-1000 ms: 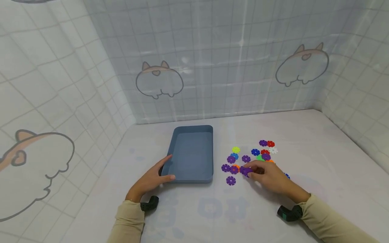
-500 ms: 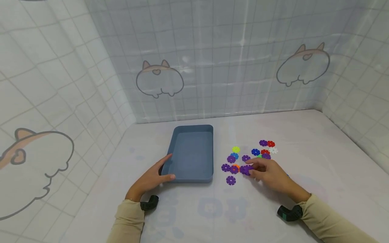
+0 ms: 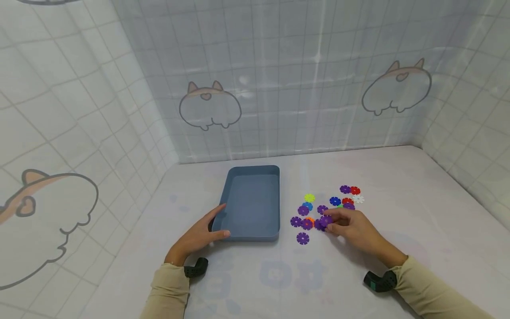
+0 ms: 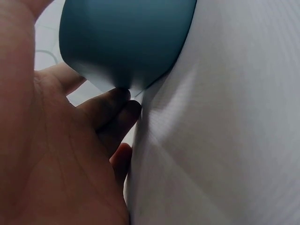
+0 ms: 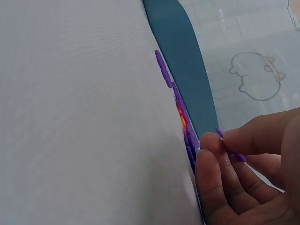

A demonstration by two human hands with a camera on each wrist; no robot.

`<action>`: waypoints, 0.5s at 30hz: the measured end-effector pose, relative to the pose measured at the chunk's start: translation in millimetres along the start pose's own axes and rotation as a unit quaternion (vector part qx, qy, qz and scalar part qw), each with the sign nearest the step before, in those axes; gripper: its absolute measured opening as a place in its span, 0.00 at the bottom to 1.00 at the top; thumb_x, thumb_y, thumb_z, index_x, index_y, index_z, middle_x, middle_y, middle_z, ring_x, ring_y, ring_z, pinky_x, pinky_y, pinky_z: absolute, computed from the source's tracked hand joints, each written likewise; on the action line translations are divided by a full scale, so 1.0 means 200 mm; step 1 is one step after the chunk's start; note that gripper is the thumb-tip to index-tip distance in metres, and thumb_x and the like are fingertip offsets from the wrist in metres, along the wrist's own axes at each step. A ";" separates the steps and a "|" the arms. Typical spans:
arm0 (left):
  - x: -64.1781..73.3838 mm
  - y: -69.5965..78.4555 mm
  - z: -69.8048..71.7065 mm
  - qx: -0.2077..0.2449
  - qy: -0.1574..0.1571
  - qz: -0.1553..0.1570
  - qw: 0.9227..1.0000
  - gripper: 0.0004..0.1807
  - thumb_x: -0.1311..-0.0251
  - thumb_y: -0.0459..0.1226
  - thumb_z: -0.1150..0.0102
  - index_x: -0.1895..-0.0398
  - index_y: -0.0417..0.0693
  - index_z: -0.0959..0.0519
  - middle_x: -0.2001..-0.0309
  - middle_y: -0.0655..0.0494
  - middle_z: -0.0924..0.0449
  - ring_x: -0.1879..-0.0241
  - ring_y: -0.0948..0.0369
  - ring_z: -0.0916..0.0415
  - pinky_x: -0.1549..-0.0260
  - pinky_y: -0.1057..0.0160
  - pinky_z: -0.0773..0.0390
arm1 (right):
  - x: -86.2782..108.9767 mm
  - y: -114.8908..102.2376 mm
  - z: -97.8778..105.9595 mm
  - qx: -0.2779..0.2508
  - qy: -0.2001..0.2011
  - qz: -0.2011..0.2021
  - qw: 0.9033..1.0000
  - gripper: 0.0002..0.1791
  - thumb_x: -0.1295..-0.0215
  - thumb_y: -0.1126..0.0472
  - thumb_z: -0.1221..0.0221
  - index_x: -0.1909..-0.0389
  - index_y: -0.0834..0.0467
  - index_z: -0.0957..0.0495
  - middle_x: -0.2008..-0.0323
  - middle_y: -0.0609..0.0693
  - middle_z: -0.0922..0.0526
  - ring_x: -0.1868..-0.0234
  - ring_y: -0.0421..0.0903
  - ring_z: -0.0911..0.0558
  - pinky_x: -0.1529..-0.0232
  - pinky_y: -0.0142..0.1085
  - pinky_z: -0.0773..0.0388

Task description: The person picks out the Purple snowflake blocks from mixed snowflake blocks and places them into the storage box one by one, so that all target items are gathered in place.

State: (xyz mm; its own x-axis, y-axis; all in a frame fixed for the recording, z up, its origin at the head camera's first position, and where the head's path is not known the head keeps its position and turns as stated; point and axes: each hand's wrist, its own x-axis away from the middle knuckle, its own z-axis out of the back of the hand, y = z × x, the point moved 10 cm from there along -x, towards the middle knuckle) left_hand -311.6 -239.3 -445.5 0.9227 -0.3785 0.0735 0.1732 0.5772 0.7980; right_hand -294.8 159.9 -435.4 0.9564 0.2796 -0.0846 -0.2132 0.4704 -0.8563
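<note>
At the near left corner of the blue-grey tray (image 3: pixel 256 238), my left hand (image 3: pixel 197 235) rests with thumb and index finger spread along the rim. In the left wrist view, other fingers (image 4: pixel 110 105) lie close to the tray's outer wall (image 4: pixel 126 42). My right hand (image 3: pixel 354 228) pinches a purple interlocking disc (image 3: pixel 326 220) between thumb and index finger, tilted just above another purple disc (image 3: pixel 319 225). The right wrist view shows the held disc (image 5: pixel 240 157) edge-on, mostly covered by fingers. Purple discs lie left of this hand, one overlapping an orange disc (image 3: pixel 311 220).
Loose discs spread behind the right hand: yellow (image 3: pixel 309 197), light blue (image 3: pixel 308 206), dark blue (image 3: pixel 335 201), red (image 3: pixel 355 190) and white (image 3: pixel 358 199). A green disc (image 3: pixel 340 206) is partly hidden. A patterned curtain (image 3: pixel 279 110) stands behind the table.
The right fingers have drawn slightly to the right, and the purple disc between them has turned and lifted a little. The left hand and tray stay in place.
</note>
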 end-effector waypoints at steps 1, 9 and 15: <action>0.00 0.00 0.00 0.001 0.000 0.000 1.000 0.48 0.36 0.51 0.35 0.18 0.63 0.51 0.20 0.51 0.57 0.23 0.43 0.60 0.34 0.30 0.48 | 0.00 0.00 0.00 0.002 0.002 -0.002 1.000 0.22 0.34 0.62 0.33 0.40 0.59 0.20 0.50 0.52 0.16 0.51 0.49 0.16 0.52 0.36 0.18; 0.01 0.00 0.00 0.001 0.000 0.005 1.000 0.48 0.36 0.51 0.34 0.19 0.63 0.50 0.20 0.51 0.57 0.22 0.44 0.61 0.33 0.31 0.50 | 0.00 0.01 0.01 0.004 0.012 -0.014 1.000 0.23 0.36 0.62 0.32 0.40 0.59 0.21 0.53 0.51 0.16 0.54 0.48 0.16 0.54 0.35 0.18; 0.01 0.01 0.00 -0.003 0.001 0.003 1.000 0.48 0.36 0.52 0.35 0.19 0.64 0.51 0.20 0.52 0.57 0.22 0.44 0.61 0.33 0.31 0.49 | 0.00 -0.01 0.01 0.000 0.009 -0.018 1.000 0.22 0.37 0.61 0.31 0.42 0.60 0.20 0.57 0.50 0.16 0.56 0.47 0.17 0.57 0.33 0.18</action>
State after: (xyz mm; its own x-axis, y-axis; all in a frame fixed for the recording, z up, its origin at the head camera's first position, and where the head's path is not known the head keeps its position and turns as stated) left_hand -310.6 -239.5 -444.3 0.9242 -0.3742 0.0767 0.1701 0.5830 0.7945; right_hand -295.6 160.9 -433.3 0.9667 0.2476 -0.0638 -0.1795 0.4795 -0.8590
